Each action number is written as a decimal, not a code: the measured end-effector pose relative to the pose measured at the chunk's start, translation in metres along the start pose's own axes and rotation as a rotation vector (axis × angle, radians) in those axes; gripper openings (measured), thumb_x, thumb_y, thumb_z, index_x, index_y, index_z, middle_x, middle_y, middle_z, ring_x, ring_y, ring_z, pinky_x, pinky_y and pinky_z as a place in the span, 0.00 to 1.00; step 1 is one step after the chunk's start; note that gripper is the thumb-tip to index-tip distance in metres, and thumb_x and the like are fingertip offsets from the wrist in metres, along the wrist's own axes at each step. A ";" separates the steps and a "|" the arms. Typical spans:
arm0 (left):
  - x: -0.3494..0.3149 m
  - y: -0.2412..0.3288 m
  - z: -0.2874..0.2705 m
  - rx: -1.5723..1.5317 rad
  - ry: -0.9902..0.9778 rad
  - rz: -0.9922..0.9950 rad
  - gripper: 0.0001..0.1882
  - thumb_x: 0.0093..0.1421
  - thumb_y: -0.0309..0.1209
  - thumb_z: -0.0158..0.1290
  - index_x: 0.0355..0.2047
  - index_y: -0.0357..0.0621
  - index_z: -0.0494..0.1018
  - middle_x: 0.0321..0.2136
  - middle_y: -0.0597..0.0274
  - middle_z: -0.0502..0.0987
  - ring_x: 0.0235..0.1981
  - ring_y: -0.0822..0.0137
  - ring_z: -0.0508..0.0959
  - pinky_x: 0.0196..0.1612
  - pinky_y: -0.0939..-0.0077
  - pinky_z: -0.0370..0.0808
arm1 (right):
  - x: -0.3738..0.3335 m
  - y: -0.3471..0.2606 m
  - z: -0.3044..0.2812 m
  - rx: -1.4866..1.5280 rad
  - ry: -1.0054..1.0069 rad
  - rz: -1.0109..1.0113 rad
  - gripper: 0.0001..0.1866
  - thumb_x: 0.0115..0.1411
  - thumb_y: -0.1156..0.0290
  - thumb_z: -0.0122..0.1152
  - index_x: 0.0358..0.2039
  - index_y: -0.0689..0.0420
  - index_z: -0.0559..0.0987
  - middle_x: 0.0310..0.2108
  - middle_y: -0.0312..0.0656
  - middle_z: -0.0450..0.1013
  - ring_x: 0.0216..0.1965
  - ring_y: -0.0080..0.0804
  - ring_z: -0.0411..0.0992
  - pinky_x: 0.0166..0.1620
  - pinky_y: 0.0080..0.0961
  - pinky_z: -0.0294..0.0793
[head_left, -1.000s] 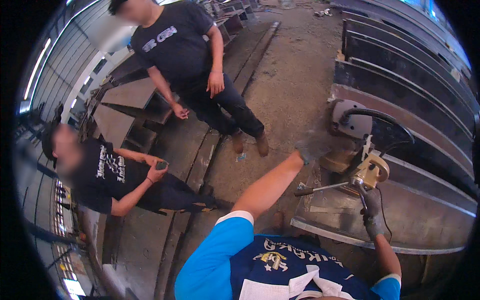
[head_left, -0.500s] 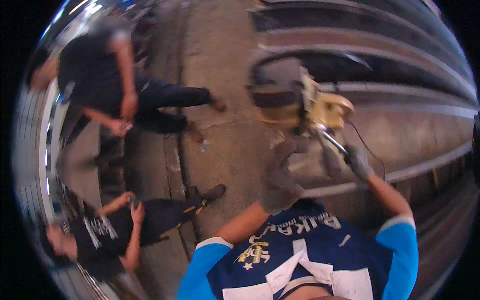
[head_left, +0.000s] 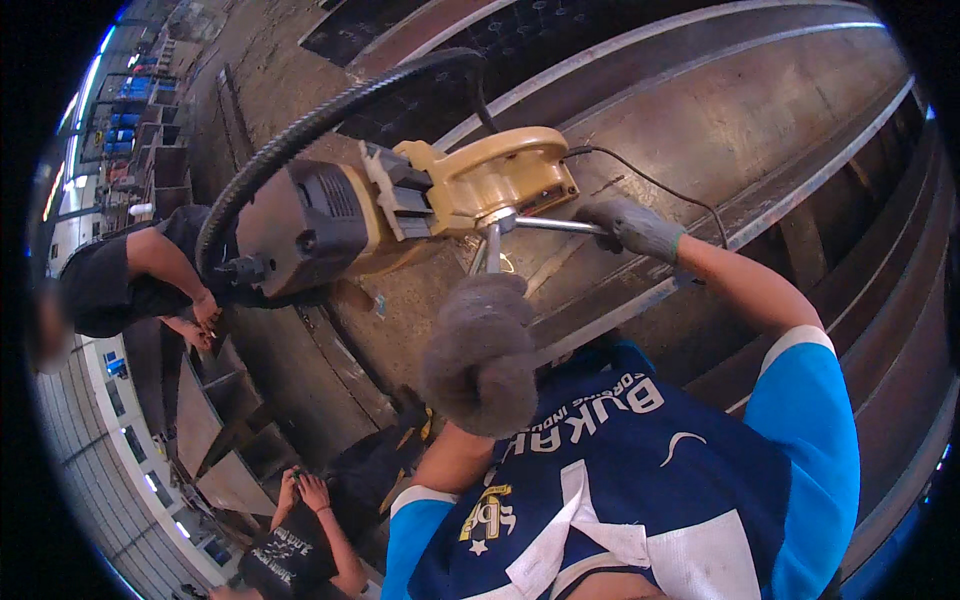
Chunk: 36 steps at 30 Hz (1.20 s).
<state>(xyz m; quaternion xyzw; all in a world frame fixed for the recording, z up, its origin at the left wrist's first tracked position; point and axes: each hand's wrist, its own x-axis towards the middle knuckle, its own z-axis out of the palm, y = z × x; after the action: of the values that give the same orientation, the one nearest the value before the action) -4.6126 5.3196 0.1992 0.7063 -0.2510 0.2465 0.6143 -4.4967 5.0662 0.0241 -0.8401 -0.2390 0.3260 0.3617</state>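
A yellow and dark magnetic drill (head_left: pixel 500 178) stands in front of me beside the steel beams, its motor housing (head_left: pixel 300 225) toward the left. Metal spokes of its feed handle (head_left: pixel 558 225) fan out from a hub on the near side. My right hand (head_left: pixel 632 229), in a grey glove, is closed round the end of the spoke pointing right. My left hand (head_left: pixel 480 355), also gloved, is closed at the end of the spoke that points toward me; the glove hides that end. A ribbed black hose (head_left: pixel 330 120) arches over the motor.
Long rusty steel beams (head_left: pixel 740 110) run across the right side. A thin black cable (head_left: pixel 665 185) leaves the drill's back and droops over a beam. Two people stand at the left: one person's arm (head_left: pixel 165 262) is near the motor, another's hands (head_left: pixel 303 490) are lower down.
The view has swung, and the drill now appears larger and farther left. My left hand, open-curved near the drill before, is now closed at a spoke. The right hand still grips its spoke.
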 end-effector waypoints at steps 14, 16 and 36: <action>0.031 -0.041 -0.133 0.696 0.464 -0.130 0.27 0.70 0.42 0.61 0.61 0.36 0.71 0.56 0.55 0.76 0.56 0.62 0.77 0.61 0.60 0.75 | 0.022 0.006 0.038 -0.118 0.122 -0.072 0.31 0.63 0.74 0.53 0.68 0.49 0.73 0.36 0.52 0.81 0.37 0.47 0.80 0.40 0.45 0.76; 0.036 -0.057 -0.166 0.491 0.293 -0.192 0.30 0.69 0.40 0.62 0.65 0.36 0.69 0.61 0.56 0.74 0.59 0.64 0.75 0.63 0.62 0.74 | 0.025 0.003 0.039 -0.074 0.044 0.008 0.31 0.64 0.75 0.51 0.69 0.48 0.72 0.36 0.47 0.81 0.37 0.42 0.79 0.39 0.42 0.76; 0.059 -0.100 -0.205 0.168 0.215 -0.594 0.15 0.65 0.31 0.66 0.49 0.37 0.85 0.46 0.59 0.87 0.44 0.68 0.86 0.51 0.72 0.82 | 0.039 -0.017 0.032 -0.029 -0.149 0.101 0.17 0.70 0.72 0.49 0.55 0.56 0.81 0.37 0.38 0.83 0.28 0.23 0.77 0.26 0.22 0.76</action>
<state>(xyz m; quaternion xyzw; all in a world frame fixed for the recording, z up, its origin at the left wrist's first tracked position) -4.5101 5.5320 0.1889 0.7669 0.0535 0.1494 0.6219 -4.4959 5.1165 0.0059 -0.8296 -0.2272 0.4019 0.3140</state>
